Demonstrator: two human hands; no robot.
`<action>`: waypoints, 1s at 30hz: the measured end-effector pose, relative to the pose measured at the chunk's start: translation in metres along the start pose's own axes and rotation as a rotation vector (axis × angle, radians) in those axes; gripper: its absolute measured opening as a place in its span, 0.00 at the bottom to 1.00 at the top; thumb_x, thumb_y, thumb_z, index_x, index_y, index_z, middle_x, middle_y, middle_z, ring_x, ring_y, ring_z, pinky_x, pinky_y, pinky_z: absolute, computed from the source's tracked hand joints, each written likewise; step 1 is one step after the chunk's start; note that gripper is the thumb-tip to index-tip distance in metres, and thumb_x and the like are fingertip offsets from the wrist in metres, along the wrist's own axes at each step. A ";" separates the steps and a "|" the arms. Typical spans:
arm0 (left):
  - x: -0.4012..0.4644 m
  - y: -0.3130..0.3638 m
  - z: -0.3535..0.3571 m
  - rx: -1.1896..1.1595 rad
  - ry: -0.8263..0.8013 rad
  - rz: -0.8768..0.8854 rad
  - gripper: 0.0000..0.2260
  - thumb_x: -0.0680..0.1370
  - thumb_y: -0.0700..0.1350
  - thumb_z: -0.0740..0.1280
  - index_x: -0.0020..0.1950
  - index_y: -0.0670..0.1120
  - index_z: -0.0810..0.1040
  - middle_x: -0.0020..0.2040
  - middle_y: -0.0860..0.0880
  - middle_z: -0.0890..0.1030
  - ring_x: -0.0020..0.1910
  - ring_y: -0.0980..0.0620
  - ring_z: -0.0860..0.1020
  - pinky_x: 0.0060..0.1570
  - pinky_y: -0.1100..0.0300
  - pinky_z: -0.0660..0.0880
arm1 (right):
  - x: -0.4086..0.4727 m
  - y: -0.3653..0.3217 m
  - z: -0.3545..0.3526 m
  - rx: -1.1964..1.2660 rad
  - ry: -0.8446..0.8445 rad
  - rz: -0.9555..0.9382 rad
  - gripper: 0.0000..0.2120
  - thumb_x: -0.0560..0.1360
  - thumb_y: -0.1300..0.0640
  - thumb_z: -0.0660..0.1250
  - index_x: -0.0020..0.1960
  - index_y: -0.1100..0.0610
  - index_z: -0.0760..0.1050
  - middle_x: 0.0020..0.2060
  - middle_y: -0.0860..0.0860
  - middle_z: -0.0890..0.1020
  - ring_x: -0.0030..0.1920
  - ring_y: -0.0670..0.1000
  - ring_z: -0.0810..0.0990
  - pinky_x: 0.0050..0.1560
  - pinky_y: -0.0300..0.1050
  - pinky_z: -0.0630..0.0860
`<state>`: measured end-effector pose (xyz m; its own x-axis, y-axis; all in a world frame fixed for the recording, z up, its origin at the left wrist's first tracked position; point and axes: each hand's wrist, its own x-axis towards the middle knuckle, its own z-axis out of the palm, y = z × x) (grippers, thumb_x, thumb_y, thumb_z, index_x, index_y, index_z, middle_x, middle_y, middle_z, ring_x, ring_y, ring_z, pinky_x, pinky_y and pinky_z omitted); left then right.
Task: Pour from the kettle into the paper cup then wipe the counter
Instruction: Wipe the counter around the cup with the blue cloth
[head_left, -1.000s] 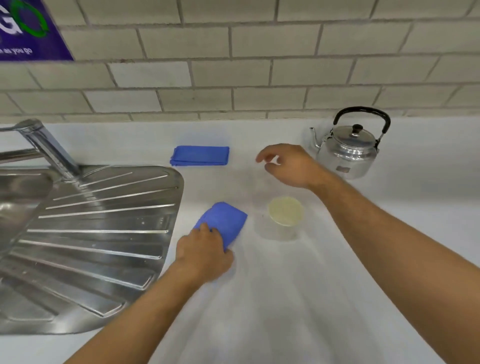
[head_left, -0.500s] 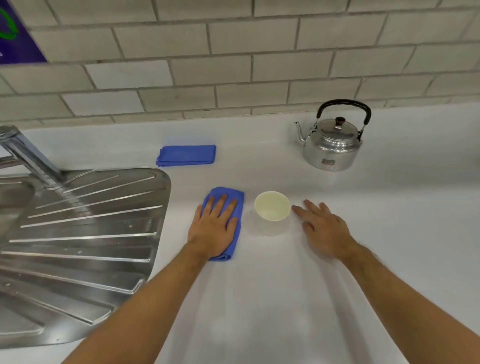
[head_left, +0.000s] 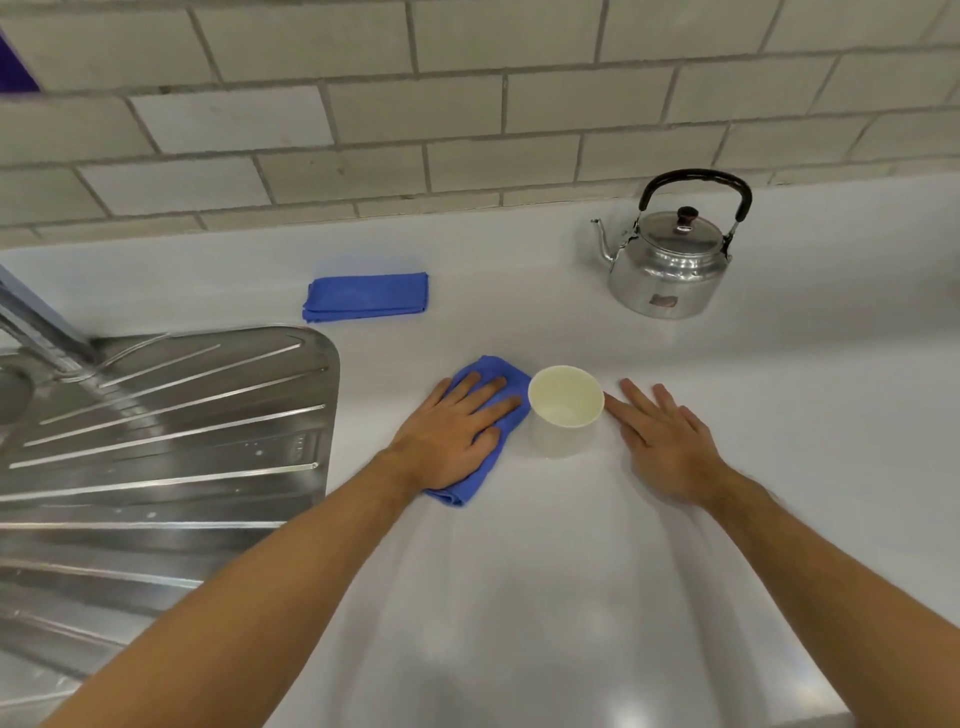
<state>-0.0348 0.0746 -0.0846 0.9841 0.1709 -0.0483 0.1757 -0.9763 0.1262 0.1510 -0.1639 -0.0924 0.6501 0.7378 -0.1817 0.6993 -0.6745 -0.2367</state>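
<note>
- Paper cup (head_left: 565, 410) upright on the white table (head_left: 519, 597), rim up, inside looks pale; can't tell any liquid level.
- Left hand (head_left: 452, 439) flat, palm down, on a blue cloth (head_left: 480, 475) just left of the cup; fingers spread, pressing the cloth to the table, not clenched round it.
- Cloth's right edge touches or nearly touches the cup wall; can't tell which.
- Right hand (head_left: 662, 441) flat on the bare table just right of the cup, grip released, holding nothing; fingertips close to the cup's side, no clear contact.
- Kettle (head_left: 670, 260) stands upright behind and right of the cup, well apart, lid on, black handle raised, spout pointing left.
- Second blue cloth (head_left: 366, 296), folded, lies behind and left of the cup, near the wall.
- Steel drainboard (head_left: 166, 431) left of the cup, tap base at its far left corner.
- Tiled wall (head_left: 467, 104) behind everything.
</note>
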 end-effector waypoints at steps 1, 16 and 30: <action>-0.006 0.003 0.001 -0.009 0.007 -0.005 0.23 0.83 0.54 0.47 0.78 0.58 0.50 0.80 0.54 0.51 0.79 0.50 0.47 0.77 0.50 0.45 | -0.001 -0.001 0.000 0.005 -0.001 0.002 0.23 0.84 0.48 0.43 0.76 0.32 0.48 0.80 0.40 0.49 0.80 0.51 0.45 0.76 0.52 0.46; -0.098 0.085 0.023 -0.094 0.068 -0.198 0.24 0.82 0.57 0.45 0.78 0.61 0.47 0.80 0.57 0.48 0.79 0.54 0.43 0.77 0.53 0.40 | -0.006 -0.001 -0.011 0.046 -0.092 -0.059 0.24 0.84 0.52 0.45 0.78 0.36 0.49 0.80 0.43 0.48 0.80 0.53 0.43 0.76 0.56 0.43; -0.070 0.197 0.031 -0.133 0.073 -0.207 0.24 0.81 0.58 0.45 0.78 0.59 0.48 0.80 0.56 0.49 0.79 0.51 0.44 0.77 0.50 0.41 | -0.076 0.005 -0.039 0.627 0.183 -0.094 0.19 0.76 0.70 0.60 0.61 0.55 0.77 0.60 0.52 0.79 0.53 0.48 0.76 0.54 0.34 0.68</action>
<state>-0.0701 -0.1342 -0.0866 0.9252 0.3791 -0.0152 0.3706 -0.8944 0.2503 0.1171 -0.2246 -0.0422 0.6735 0.7389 0.0187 0.4859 -0.4236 -0.7645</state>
